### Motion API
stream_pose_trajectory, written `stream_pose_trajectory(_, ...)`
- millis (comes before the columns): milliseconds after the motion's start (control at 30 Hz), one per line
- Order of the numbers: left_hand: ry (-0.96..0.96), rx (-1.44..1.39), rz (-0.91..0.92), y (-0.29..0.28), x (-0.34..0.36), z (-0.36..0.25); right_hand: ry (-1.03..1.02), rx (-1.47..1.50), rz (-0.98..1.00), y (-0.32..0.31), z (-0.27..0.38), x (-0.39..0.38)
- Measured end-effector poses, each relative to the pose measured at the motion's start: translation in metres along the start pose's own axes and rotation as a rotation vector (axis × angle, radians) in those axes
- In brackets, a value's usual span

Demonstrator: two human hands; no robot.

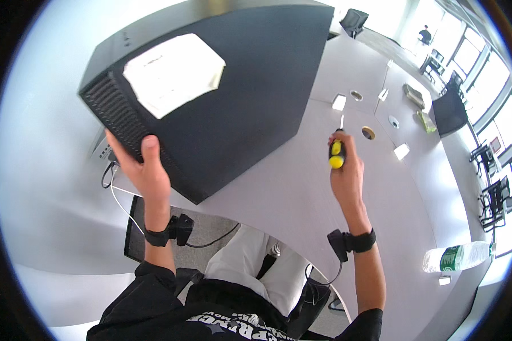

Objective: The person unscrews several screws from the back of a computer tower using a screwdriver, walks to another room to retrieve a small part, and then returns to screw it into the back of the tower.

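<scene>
1. RH: fingers closed round the handle of the screwdriver; yellow/blk grip in the fist, shaft pointing fwd, away from the wearer.
2. LH: thumb and fingers spread apart, laid at the vented narrow face of the blk computer case; amt. of load on it cannot be told.
3. Risk: case may tip or slide if LH slackens, as RH gives it no support; near corner lies close to the edge of the desk.
4. Risk: driver tip could scratch the panel if RH swings L carelessly.
5. Risk: cables below LH may snag if the case shifts.
6. Pos.: case lies L of centre, fwd and R of LH, w/ white paper on its broad panel. Driver is R of the case, well apart, over the desk.
</scene>
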State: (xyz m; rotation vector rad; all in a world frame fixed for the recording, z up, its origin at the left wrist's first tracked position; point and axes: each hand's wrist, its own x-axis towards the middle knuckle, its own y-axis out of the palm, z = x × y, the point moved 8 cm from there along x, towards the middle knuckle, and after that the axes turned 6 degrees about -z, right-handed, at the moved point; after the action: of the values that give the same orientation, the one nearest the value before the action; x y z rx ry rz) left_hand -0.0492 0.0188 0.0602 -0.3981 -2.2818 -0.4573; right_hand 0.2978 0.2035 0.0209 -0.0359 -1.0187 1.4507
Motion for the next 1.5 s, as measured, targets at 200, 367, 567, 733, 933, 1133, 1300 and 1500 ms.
stream_pose_trajectory(200,0.076,-0.063,0.099,0.000,0.018,-0.015,0.033,0.427,-0.287,0.021,0.012,0.058)
stream_pose_trajectory(367,0.039,-0.156,0.142,0.004,0.027,-0.012,-0.046,0.681,-0.365,0.050,0.028,0.089)
stream_pose_trajectory(567,-0.030,-0.213,0.168,0.003,0.030,-0.007,0.117,0.648,-0.431,0.066,0.024,0.089)
stream_pose_trajectory(733,0.070,-0.208,0.163,0.004,0.030,-0.016,0.169,0.816,-0.426,0.077,0.006,0.098)
stream_pose_trajectory(933,0.077,-0.184,0.174,0.010,0.034,-0.009,0.049,0.530,-0.508,0.075,0.001,0.103)
stream_pose_trajectory(1133,0.106,-0.225,0.164,0.010,0.052,0.016,0.037,0.497,-0.396,0.069,0.006,0.094)
stream_pose_trajectory(1300,0.127,-0.130,0.167,0.014,0.073,0.034,0.071,0.515,-0.371,0.051,0.000,0.071)
stream_pose_trajectory(1500,0.159,-0.016,0.147,0.025,0.098,0.071,0.013,0.563,-0.401,0.032,0.013,0.026)
